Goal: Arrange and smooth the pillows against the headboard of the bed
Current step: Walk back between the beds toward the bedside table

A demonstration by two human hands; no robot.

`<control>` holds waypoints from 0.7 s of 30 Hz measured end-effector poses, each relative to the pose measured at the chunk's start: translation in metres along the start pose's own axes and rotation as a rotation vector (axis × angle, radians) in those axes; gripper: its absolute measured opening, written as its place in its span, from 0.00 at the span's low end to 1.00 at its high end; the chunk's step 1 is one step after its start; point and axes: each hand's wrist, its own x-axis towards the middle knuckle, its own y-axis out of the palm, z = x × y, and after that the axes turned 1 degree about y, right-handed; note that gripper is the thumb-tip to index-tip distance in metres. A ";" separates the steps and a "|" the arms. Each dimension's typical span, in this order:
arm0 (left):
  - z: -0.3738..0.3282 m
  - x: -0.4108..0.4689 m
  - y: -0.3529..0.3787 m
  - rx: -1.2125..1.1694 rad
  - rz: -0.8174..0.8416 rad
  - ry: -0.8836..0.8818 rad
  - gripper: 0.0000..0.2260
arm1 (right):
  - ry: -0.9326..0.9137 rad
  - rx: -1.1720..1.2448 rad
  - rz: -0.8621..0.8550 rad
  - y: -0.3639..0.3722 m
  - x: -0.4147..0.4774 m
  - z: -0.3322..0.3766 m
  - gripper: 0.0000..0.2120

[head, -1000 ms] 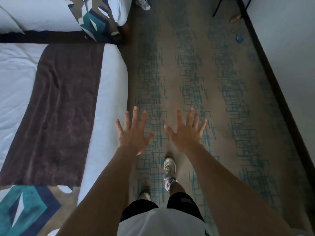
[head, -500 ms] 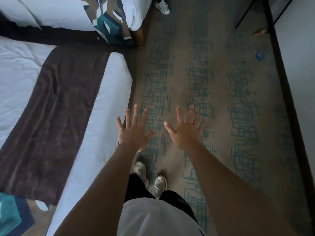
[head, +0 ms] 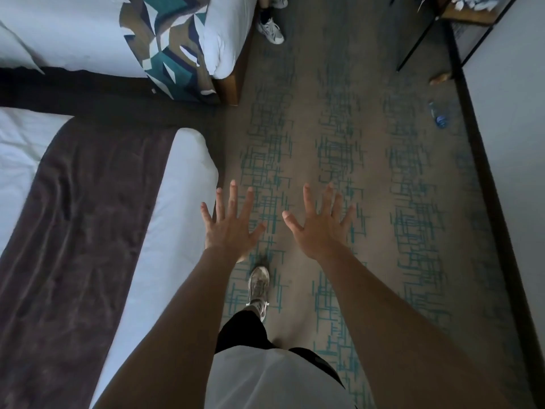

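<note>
**roomfixer:** So where's the risk seen here? No pillows or headboard are shown at all, only what's taken to be the foot end of the near bed [head: 182, 202], with a brown runner [head: 88, 231] laid across it. A white fold at the top-left corner of the far bed [head: 73, 31] can't be told apart as pillow or duvet.

**linen_lurker:** Yeah, the pillows are probably off past the left edge, so nothing can be smoothed yet. The left hand [head: 230, 225] is held flat with fingers spread wide, just beside the near bed's right edge, over the carpet [head: 339, 143]. The right hand [head: 318, 231] is spread the same way, and nothing is gripped by either. Worst case imo: the runner gets snagged and dragged crooked if that corner is brushed, and the made-up end gets mussed.

**roomfixer:** Anything in the way?

**linen_lurker:** The person's own shoe [head: 259, 284] is planted near the bed's edge, so a shin could be knocked there. Somebody else's shoe [head: 272, 31] is parked at the far bed's corner. A black-framed table [head: 424, 33] is stood by the carpet's top-right corner, and a bottle [head: 441, 116] is left lying at the carpet's right edge.
</note>
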 end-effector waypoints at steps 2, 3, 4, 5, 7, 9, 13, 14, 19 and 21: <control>0.005 0.032 -0.010 -0.026 -0.007 -0.005 0.38 | 0.004 0.007 0.011 -0.012 0.029 0.011 0.40; 0.008 0.046 -0.015 -0.036 -0.012 -0.005 0.38 | 0.007 0.007 0.009 -0.019 0.043 0.018 0.40; 0.010 0.060 -0.020 -0.040 -0.016 -0.003 0.38 | 0.010 -0.001 0.005 -0.025 0.057 0.025 0.40; 0.013 0.072 -0.023 -0.036 -0.020 0.001 0.38 | 0.012 -0.012 0.002 -0.031 0.068 0.031 0.40; 0.019 0.099 -0.033 -0.026 -0.025 0.004 0.39 | 0.013 -0.019 -0.008 -0.043 0.093 0.045 0.40; 0.023 0.123 -0.043 -0.033 -0.028 -0.004 0.39 | 0.002 -0.016 -0.017 -0.054 0.115 0.056 0.40; 0.029 0.165 -0.059 -0.025 -0.030 -0.015 0.38 | -0.016 -0.027 -0.012 -0.071 0.157 0.068 0.41; 0.031 0.175 -0.062 -0.020 -0.029 -0.017 0.38 | -0.020 -0.025 -0.018 -0.074 0.168 0.070 0.41; 0.037 0.225 -0.071 -0.032 -0.017 -0.045 0.38 | -0.062 -0.063 -0.017 -0.084 0.223 0.075 0.41; 0.039 0.248 -0.073 -0.033 -0.024 -0.072 0.38 | -0.083 -0.063 -0.016 -0.090 0.251 0.076 0.41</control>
